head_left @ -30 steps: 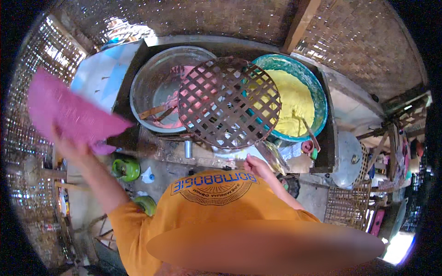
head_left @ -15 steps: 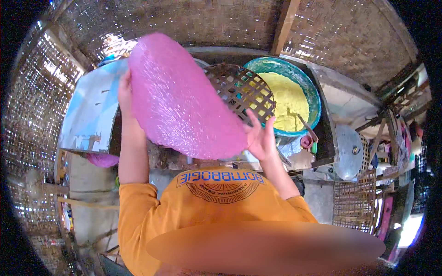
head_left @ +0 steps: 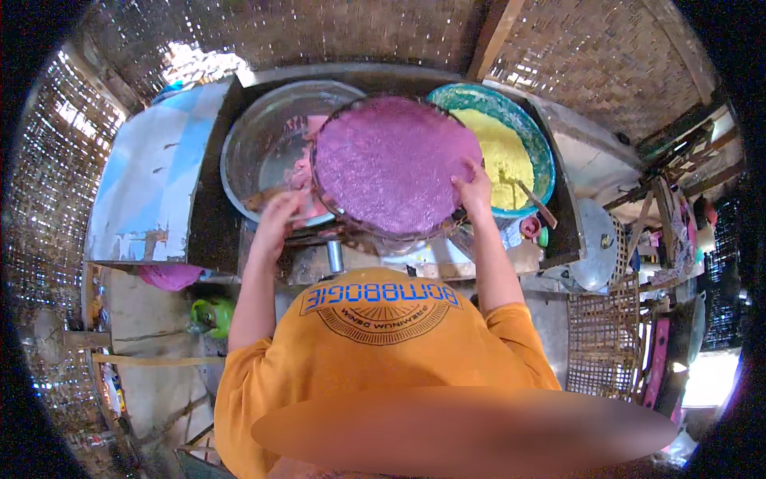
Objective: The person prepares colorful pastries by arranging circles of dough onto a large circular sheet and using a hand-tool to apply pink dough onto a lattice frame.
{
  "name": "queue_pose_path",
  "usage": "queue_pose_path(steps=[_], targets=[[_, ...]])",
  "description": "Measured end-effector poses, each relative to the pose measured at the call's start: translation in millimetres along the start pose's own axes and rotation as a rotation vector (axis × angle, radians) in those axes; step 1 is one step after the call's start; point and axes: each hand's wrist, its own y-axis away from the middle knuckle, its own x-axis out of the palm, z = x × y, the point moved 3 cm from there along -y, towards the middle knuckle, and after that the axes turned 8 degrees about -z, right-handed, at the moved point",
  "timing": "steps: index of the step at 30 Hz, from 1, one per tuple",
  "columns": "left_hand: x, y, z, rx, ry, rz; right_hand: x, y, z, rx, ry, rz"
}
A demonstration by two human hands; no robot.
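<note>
A round pink-purple sheet with a shiny, fine texture lies spread over the round woven tray, of which only the dark rim shows. My right hand is at the sheet's right edge, its thumb and fingers closing on the edge. Beside the tray's left side is my left hand, slightly smeared by motion, with no grip on the sheet visible. It is over the near rim of a large grey basin, which holds soft pink dough-like pieces.
At the right stands a green basin of yellow crumbly mass, with a wooden-handled tool leaning in it. A blue-and-white covered box is at the left. A round metal lid sits far right, and a green canister below the counter.
The pink sheet, held up aslant before, has come down flat over the woven tray. My left hand has left its edge and moved down and right. The grey basin is now uncovered to view.
</note>
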Motion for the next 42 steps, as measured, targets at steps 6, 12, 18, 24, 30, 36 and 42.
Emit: queue_pose_path(steps=[6,12,18,24,30,36,42], targets=[[-28,20,114,-0.238,-0.704,0.265,-33,42,65,-0.465,0.366,-0.389],[-14,-5,196,0.034,-0.955,0.087,15,154,51,-0.298,0.159,1.016],[-2,-11,194,0.055,-0.904,-0.079,93,170,-62,-0.327,0.573,0.735],[-50,30,227,-0.085,-0.612,-0.008,75,175,-69,-0.630,0.449,0.616],[-87,76,217,-0.123,-0.300,-0.287,33,173,-5,-0.611,0.285,0.888],[-104,118,182,-0.094,-0.402,-0.405,-45,116,104,-0.405,-0.169,1.112],[-129,144,175,-0.128,-0.265,-0.368,-20,90,114,-0.726,0.119,0.651]])
